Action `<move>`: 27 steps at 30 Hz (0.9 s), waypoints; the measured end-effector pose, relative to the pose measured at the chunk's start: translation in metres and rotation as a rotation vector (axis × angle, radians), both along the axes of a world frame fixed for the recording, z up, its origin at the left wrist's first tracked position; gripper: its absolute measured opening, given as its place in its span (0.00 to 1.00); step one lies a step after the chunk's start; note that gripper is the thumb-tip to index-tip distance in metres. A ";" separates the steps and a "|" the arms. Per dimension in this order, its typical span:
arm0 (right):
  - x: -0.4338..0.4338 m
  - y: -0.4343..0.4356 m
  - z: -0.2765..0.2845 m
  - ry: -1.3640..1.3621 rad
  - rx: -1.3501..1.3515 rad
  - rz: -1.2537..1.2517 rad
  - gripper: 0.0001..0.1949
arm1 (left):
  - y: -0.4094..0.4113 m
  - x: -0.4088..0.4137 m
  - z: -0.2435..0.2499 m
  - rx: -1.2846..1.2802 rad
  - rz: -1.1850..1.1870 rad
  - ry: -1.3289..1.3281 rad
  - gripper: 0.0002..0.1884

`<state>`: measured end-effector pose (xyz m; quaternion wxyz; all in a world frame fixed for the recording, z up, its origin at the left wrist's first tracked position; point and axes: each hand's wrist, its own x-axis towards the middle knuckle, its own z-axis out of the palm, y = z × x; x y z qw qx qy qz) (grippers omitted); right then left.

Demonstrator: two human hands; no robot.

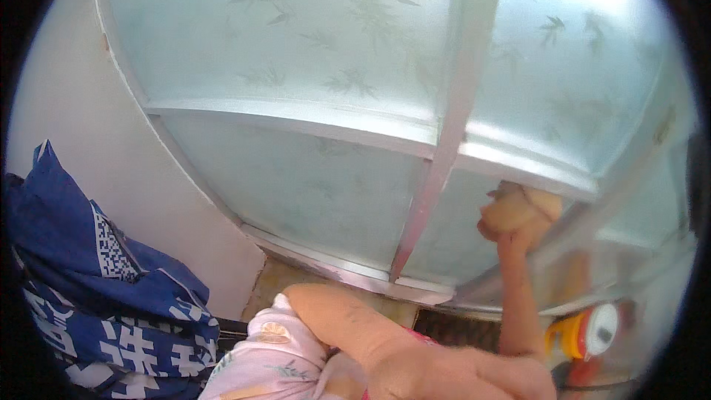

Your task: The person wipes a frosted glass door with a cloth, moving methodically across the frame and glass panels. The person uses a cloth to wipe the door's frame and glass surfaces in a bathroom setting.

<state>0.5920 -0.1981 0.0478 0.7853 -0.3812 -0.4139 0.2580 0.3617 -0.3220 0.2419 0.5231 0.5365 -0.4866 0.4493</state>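
My right hand (519, 236) is blurred, at the end of the arm reaching up from the lower right. It appears to hold a pale yellow cloth (514, 214), though blur hides its exact shape. Hand and cloth are at the lower frosted glass panel (466, 222) of a sliding door, just below its silver crossbar (527, 169). Contact with the glass cannot be made out. My left hand is out of view. Below the door are a bare limb (355, 316), apparently my bent leg, and pale pink printed clothing (278, 355).
A blue bag (150, 300) with white writing and a printed code stands against the white wall (183, 244) at left. An orange container with a white lid (602, 330) sits at lower right, near a dark mat (461, 325). A metal upright (461, 66) divides the leaf-patterned glass.
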 end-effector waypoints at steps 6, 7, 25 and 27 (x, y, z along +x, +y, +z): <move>-0.010 0.001 0.010 -0.137 -0.031 -0.036 0.21 | 0.008 -0.013 0.027 -0.234 -0.421 0.153 0.14; -0.012 -0.003 0.011 -0.052 -0.012 0.047 0.21 | 0.018 -0.017 0.027 -0.171 -0.460 0.196 0.13; -0.007 -0.001 -0.023 -0.022 -0.044 -0.062 0.31 | 0.194 -0.072 -0.057 0.123 2.404 0.120 0.13; 0.006 0.008 -0.046 0.162 0.050 0.086 0.30 | 0.201 -0.072 -0.061 0.154 2.466 0.066 0.14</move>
